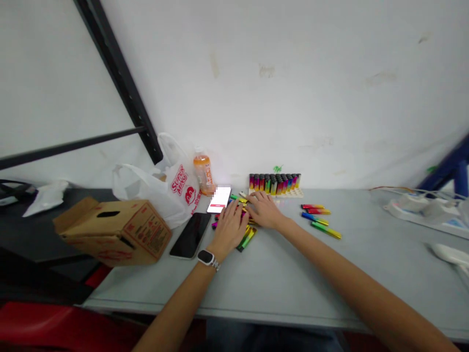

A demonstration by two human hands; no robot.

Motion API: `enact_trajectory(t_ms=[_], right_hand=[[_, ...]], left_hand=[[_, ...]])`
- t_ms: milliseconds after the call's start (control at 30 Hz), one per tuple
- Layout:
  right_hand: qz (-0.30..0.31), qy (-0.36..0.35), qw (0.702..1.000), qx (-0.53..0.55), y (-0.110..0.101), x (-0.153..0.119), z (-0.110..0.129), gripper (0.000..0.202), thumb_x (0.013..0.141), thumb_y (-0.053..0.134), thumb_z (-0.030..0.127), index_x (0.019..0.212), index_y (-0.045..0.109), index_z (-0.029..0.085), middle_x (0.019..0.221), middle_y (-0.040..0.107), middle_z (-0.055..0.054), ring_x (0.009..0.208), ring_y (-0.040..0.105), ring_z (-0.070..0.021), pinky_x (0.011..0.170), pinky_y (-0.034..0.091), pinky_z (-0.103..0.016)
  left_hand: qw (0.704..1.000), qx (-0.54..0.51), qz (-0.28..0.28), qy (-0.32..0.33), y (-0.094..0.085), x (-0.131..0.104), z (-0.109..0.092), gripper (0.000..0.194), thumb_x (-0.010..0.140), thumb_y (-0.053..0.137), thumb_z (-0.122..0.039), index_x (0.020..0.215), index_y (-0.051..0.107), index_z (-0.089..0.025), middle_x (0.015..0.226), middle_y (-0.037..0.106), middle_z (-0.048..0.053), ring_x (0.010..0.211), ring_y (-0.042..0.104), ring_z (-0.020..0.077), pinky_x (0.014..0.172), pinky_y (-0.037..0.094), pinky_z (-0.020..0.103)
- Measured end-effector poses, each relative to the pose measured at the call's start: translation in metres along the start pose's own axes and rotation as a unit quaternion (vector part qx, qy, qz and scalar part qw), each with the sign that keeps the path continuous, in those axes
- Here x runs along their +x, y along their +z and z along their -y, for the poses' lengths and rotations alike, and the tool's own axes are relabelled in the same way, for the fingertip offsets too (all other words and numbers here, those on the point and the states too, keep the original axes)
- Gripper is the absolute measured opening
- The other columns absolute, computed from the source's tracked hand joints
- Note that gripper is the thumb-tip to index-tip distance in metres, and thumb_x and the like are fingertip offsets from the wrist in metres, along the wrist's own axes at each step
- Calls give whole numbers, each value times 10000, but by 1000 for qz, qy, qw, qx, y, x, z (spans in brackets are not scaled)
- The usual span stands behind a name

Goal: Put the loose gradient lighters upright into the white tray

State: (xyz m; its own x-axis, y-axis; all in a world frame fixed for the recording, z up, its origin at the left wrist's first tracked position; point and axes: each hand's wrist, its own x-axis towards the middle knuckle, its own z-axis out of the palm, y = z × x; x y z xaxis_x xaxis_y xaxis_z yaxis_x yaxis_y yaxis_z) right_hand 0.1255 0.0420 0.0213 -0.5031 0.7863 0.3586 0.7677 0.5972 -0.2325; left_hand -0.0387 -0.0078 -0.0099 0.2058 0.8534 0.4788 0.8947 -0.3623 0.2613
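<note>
Right now, nearest of all, I see the front edge of the grey table (278, 288), with a red plastic surface (54, 320) below it at the lower left. My forearms reach over the table to the pile of lighters (239, 198), and a pale-cased watch (206, 257) sits on my left wrist. Two green-and-yellow lighters (247, 239) lie on the near side of the pile. My left hand (230, 225) is palm down over the pile's left part, fingers slightly apart; I can't tell whether they pinch anything. My right hand (264, 210) comes in from the pile's right, its fingers bent over the far part, and I can't tell if it grips a lighter. To the left of the pile lies a dark-screened phone (191, 235), and well left of it stands a cardboard box (120, 230) with a flap open. Well right of the pile there's a white object (452, 254), its shape blurred. Four loose lighters (326, 230) lie nearer the pile on that side, while a white power strip (432, 215) is far off to its right. Just beyond the pile's left side, a phone with a lit screen (220, 199) rests; farther back are a white plastic bag (178, 190) and an orange drink bottle (203, 172). Behind the pile and to its right, upright lighters (274, 185) fill much of a pale holed tray (293, 193) by the wall (311, 98).
</note>
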Motion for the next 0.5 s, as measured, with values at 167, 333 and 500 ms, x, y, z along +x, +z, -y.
enact_trajectory(t_ms=[167, 333, 500], right_hand=[[66, -25, 997, -30, 19, 47, 7, 535, 1025, 308, 407, 1425, 481, 96, 1457, 489, -197, 1383, 365, -317, 1129, 227, -481], [116, -27, 992, -43, 35, 54, 12, 555, 1032, 235, 425, 1443, 476, 141, 1494, 468, -172, 1413, 349, -346, 1147, 174, -574], [118, -42, 992, -18, 38, 28, 1, 545, 1034, 202, 412, 1504, 406, 228, 1549, 419, -93, 1456, 308, -298, 1171, 186, -547]], left_hand=[[999, 35, -11, -25, -7, -27, 0, 563, 952, 436, -526, 1392, 489, -179, 1487, 479, 180, 1424, 383, 322, 1183, 246, 550], [997, 55, 50, -31, -15, -33, -9, 652, 946, 407, -579, 1423, 457, -137, 1522, 432, 187, 1433, 375, 316, 1184, 255, 547], [996, 62, 70, -9, -18, -37, -22, 671, 956, 385, -581, 1443, 434, -121, 1539, 413, 166, 1448, 355, 289, 1197, 257, 510]])
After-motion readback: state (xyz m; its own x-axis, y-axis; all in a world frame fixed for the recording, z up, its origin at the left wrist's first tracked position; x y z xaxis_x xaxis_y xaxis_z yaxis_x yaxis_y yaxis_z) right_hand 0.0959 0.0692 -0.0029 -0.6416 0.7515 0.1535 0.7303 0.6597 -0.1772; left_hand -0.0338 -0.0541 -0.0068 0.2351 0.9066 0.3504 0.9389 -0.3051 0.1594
